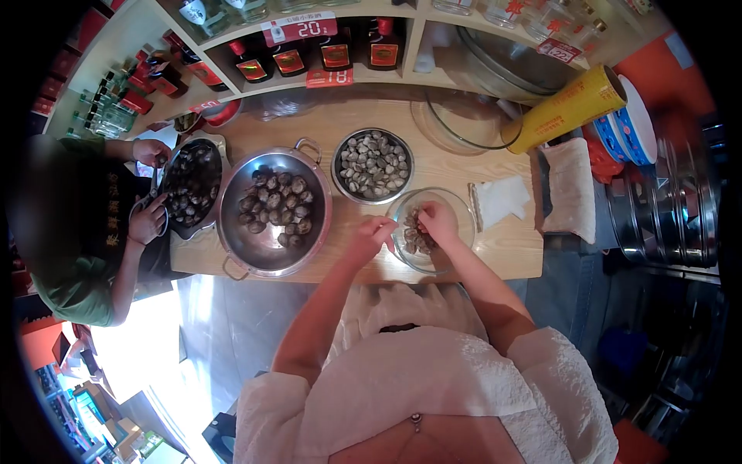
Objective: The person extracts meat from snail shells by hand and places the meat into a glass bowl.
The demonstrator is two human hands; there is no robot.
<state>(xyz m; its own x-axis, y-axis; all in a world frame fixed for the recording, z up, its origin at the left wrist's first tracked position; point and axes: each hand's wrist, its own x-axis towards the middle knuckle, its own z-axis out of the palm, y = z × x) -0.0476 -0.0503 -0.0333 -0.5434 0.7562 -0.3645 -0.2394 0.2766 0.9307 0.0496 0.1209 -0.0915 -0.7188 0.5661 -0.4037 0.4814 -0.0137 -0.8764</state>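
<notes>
My right hand (438, 223) reaches into a clear glass bowl (461, 203), its fingers closed among small brown lumpy pieces (420, 241) that look like shellfish. Whatever those fingers grip is hidden. At the left rim of this bowl, my left hand (375, 235) has thumb and fingers pinched together; anything between them is too small to make out. Just behind stands a round steel bowl (335, 165) of pale grey clams (375, 165). Left of my hands, a large two-handled steel basin (246, 246) holds dark, round, snail-like pieces (277, 203).
A co-worker's hands (147, 220) work with scissors at a bowl of dark pieces (193, 185) on the left. A white cloth (501, 203), folded towel (570, 189), yellow roll (572, 110) and another glass bowl (456, 127) lie rightward. Bottle shelves (309, 81) border the back.
</notes>
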